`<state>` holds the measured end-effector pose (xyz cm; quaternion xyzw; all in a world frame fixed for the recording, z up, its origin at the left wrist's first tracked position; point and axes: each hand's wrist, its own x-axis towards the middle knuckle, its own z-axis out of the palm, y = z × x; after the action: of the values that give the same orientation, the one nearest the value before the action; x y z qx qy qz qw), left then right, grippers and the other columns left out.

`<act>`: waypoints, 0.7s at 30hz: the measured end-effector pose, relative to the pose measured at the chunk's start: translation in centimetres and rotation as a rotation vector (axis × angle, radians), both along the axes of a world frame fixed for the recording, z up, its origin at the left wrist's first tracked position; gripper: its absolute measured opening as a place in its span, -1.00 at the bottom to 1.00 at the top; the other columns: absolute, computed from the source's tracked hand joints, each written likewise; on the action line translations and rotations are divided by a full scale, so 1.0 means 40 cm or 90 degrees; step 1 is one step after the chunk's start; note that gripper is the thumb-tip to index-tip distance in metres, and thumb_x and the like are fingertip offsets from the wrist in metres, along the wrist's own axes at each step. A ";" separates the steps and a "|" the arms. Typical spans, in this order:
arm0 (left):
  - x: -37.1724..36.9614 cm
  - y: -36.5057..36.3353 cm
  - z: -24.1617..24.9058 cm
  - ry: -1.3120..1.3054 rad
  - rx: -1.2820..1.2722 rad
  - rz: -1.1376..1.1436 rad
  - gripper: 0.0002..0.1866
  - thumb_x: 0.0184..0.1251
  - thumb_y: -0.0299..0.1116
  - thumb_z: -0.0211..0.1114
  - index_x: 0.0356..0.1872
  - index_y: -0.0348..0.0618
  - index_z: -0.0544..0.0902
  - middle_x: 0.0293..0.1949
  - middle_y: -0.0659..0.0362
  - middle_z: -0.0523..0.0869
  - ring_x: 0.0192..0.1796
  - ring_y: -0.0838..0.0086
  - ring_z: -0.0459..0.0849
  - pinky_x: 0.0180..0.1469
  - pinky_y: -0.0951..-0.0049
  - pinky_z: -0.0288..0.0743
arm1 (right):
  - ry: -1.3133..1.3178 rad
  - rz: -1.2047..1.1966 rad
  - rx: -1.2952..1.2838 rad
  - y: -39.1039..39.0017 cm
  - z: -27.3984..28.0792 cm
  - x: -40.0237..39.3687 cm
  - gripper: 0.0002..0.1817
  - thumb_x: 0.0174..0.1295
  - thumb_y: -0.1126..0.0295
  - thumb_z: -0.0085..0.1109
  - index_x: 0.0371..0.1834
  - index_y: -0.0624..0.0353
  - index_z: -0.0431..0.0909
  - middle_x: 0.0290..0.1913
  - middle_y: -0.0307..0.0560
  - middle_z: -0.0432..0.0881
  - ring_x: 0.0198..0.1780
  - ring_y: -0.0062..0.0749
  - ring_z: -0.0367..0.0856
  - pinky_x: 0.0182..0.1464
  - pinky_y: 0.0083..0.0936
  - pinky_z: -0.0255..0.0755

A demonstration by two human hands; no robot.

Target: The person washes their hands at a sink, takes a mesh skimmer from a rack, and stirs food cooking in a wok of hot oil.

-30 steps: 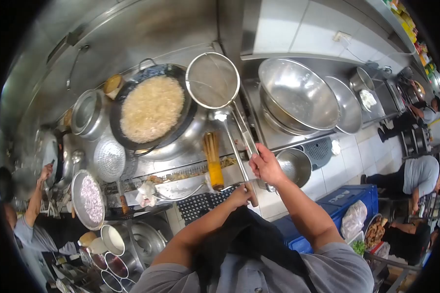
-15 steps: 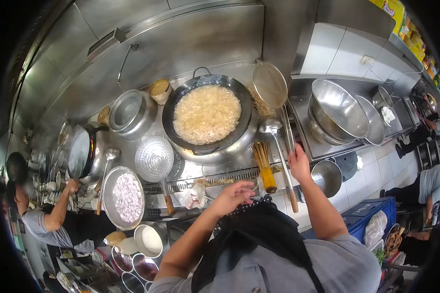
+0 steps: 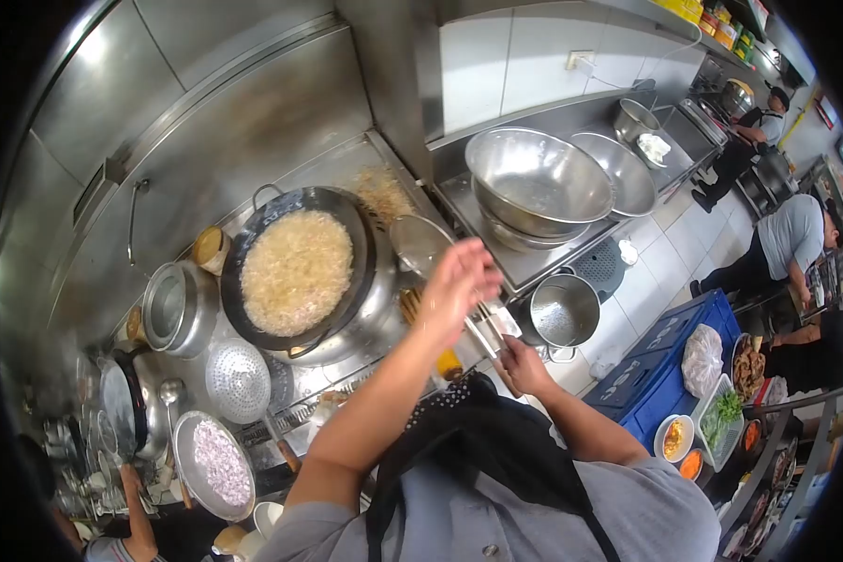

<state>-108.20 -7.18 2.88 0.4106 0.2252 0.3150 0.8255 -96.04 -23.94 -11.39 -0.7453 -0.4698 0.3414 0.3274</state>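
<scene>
My left hand is raised over the handle of the round mesh strainer, its fingers apart. Lower and to the right, my right hand has its fingers wrapped round the strainer's handle. A bamboo brush with a yellow handle is partly hidden behind my left forearm. On the stove to the left, a black wok holds bubbling pale food in liquid. A perforated skimmer lies beside it, above a metal bowl of chopped pinkish pieces.
Large steel bowls stand on the counter at upper right, with a steel pot below them. Blue crates are at right, near trays of food. Co-workers stand at far right; another person's arm is at lower left.
The view has turned to the right. My left hand has risen and moved across to the strainer's handle. My right hand has come down and inward, and the strainer's head is lower.
</scene>
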 end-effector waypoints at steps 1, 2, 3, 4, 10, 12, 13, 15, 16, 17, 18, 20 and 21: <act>0.063 0.045 -0.004 0.045 -0.012 0.046 -0.57 0.45 -0.30 0.13 0.27 -0.13 0.34 0.08 0.08 0.47 0.01 0.27 0.61 0.02 0.23 0.56 | 0.022 0.012 -0.011 0.001 0.012 0.016 -0.60 0.23 0.39 -0.02 0.12 0.30 0.41 -0.31 0.38 0.59 -0.19 0.24 0.60 -0.14 -0.05 0.42; 0.123 0.093 -0.013 0.069 -0.020 0.092 -0.57 0.44 -0.29 0.13 0.26 -0.13 0.33 0.08 0.08 0.47 -0.01 0.26 0.61 0.00 0.22 0.56 | -0.006 0.032 0.014 0.001 -0.017 0.039 -0.61 0.25 0.38 -0.02 0.12 0.30 0.41 -0.34 0.37 0.59 -0.24 0.19 0.62 -0.17 -0.09 0.44; 0.176 0.135 -0.025 0.093 -0.028 0.137 -0.57 0.43 -0.28 0.14 0.25 -0.13 0.32 0.08 0.09 0.46 -0.02 0.26 0.60 -0.02 0.21 0.56 | 0.026 0.052 0.017 -0.004 -0.029 0.059 -0.62 0.26 0.37 -0.02 0.11 0.30 0.42 -0.34 0.35 0.59 -0.25 0.20 0.61 -0.18 -0.11 0.44; 0.221 0.170 -0.025 0.133 -0.031 0.151 -0.56 0.42 -0.26 0.15 0.24 -0.13 0.32 0.06 0.09 0.45 -0.04 0.24 0.60 -0.03 0.18 0.55 | 0.056 0.071 0.021 -0.005 -0.037 0.081 -0.62 0.26 0.36 -0.01 0.10 0.30 0.43 -0.35 0.34 0.59 -0.26 0.20 0.61 -0.19 -0.12 0.44; 0.344 0.223 -0.053 0.221 -0.062 0.156 -0.60 0.40 -0.22 0.18 0.13 -0.16 0.33 -0.04 0.03 0.44 -0.11 0.17 0.60 -0.05 0.04 0.54 | 0.295 0.129 -0.090 -0.020 -0.114 0.203 -0.76 0.36 0.39 -0.03 0.03 0.23 0.44 -0.47 -0.11 0.56 -0.48 -0.42 0.52 -0.35 -0.43 0.43; 0.353 0.235 -0.086 0.196 -0.058 0.169 -0.62 0.39 -0.24 0.18 0.10 -0.18 0.35 -0.07 0.04 0.46 -0.14 0.18 0.61 -0.05 0.04 0.54 | 0.429 0.115 -0.175 -0.016 -0.139 0.210 -0.76 0.35 0.40 -0.02 0.03 0.22 0.44 -0.44 -0.08 0.59 -0.47 -0.38 0.54 -0.33 -0.43 0.45; 0.357 0.240 -0.089 0.182 -0.054 0.175 -0.63 0.39 -0.25 0.18 0.08 -0.19 0.36 -0.09 0.04 0.48 -0.15 0.19 0.61 -0.05 0.04 0.54 | 0.382 0.137 -0.163 -0.011 -0.152 0.208 -0.75 0.35 0.38 -0.02 0.04 0.21 0.45 -0.42 -0.06 0.60 -0.44 -0.37 0.57 -0.31 -0.42 0.46; 0.368 0.247 -0.097 0.196 -0.064 0.183 -0.69 0.36 -0.29 0.21 0.00 -0.20 0.39 -0.20 0.08 0.54 -0.20 0.26 0.62 -0.08 0.09 0.56 | 0.285 0.171 -0.140 -0.017 -0.194 0.207 -0.72 0.34 0.35 -0.01 0.04 0.20 0.48 -0.38 -0.02 0.63 -0.37 -0.34 0.61 -0.27 -0.41 0.49; 0.367 0.257 -0.098 0.193 -0.064 0.171 -0.71 0.36 -0.29 0.22 -0.04 -0.18 0.39 -0.23 0.09 0.55 -0.24 0.29 0.63 -0.11 0.13 0.57 | 0.065 0.275 0.048 -0.008 -0.229 0.228 -0.69 0.30 0.32 0.00 0.05 0.18 0.52 -0.27 0.02 0.66 -0.24 -0.28 0.65 -0.21 -0.39 0.52; 0.364 0.267 -0.099 0.193 -0.063 0.156 -0.72 0.35 -0.29 0.24 -0.07 -0.16 0.39 -0.26 0.11 0.56 -0.29 0.32 0.63 -0.14 0.17 0.58 | 0.090 0.280 0.022 -0.010 -0.260 0.295 -0.68 0.26 0.36 0.04 0.05 0.21 0.52 -0.24 0.03 0.66 -0.23 -0.29 0.67 -0.21 -0.35 0.53; 0.362 0.273 -0.098 0.205 -0.060 0.142 -0.74 0.34 -0.31 0.23 -0.08 -0.17 0.39 -0.29 0.12 0.57 -0.30 0.34 0.63 -0.14 0.18 0.58 | 0.117 0.284 -0.004 0.006 -0.214 0.391 -0.68 0.22 0.40 0.07 0.04 0.23 0.52 -0.20 0.04 0.66 -0.23 -0.31 0.69 -0.21 -0.32 0.55; 0.366 0.283 -0.086 0.222 -0.055 0.120 -0.76 0.33 -0.34 0.22 -0.11 -0.17 0.40 -0.35 0.15 0.58 -0.34 0.38 0.63 -0.14 0.19 0.58 | 0.447 -0.193 0.021 0.016 -0.133 0.625 -0.73 0.26 0.24 0.02 -0.20 0.23 0.54 -0.28 0.02 0.63 -0.34 -0.29 0.66 -0.36 -0.32 0.57; 0.369 0.285 -0.087 0.220 -0.052 0.115 -0.78 0.32 -0.35 0.21 -0.12 -0.17 0.40 -0.36 0.17 0.59 -0.36 0.40 0.63 -0.14 0.19 0.58 | 0.274 -0.287 0.088 0.019 -0.091 0.750 -0.73 0.33 0.19 -0.09 -0.35 0.12 0.52 -0.33 -0.08 0.63 -0.34 -0.37 0.64 -0.43 -0.35 0.55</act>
<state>-93.43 4.22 -0.59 0.4029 0.4120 0.3036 0.7588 -66.05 -23.18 -15.03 -0.7172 -0.2346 0.3772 0.5369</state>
